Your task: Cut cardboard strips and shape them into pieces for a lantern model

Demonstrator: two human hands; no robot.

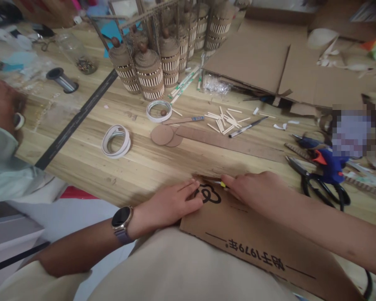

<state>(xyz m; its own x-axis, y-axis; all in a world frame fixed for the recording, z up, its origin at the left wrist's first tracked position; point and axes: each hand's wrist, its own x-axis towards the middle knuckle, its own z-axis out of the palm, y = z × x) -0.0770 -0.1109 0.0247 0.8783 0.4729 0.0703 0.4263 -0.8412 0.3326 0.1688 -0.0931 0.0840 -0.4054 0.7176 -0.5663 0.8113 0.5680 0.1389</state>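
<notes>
Cardboard sheet [257,234], brown and printed in black with a looping mark and upside-down writing that includes "1979", lies at the near edge of the wooden surface [144,169], close against the wearer's torso. The left hand [172,200] rests open on the sheet's left end, fingers stretched toward the looping mark; a watch [122,217] circles that wrist. The right hand [250,190] is closed around a small yellow tool [223,184] (mostly hidden by the fingers), its thin tip at the sheet's far edge. Just to the right lie black-handled scissors [305,182] and a blue glue gun [330,169]. Farther across are a long cardboard strip [225,141], two overlapping cardboard discs [162,135], a pen [247,127] and scattered wooden sticks [221,124]. Rolls of tape [105,144] sit to the left of these. At the far side stand round, stick-banded towers [148,75] with brown knobs, with flattened cardboard [247,54] to their right. Another person's hand [0,102] shows at the far left.
</notes>
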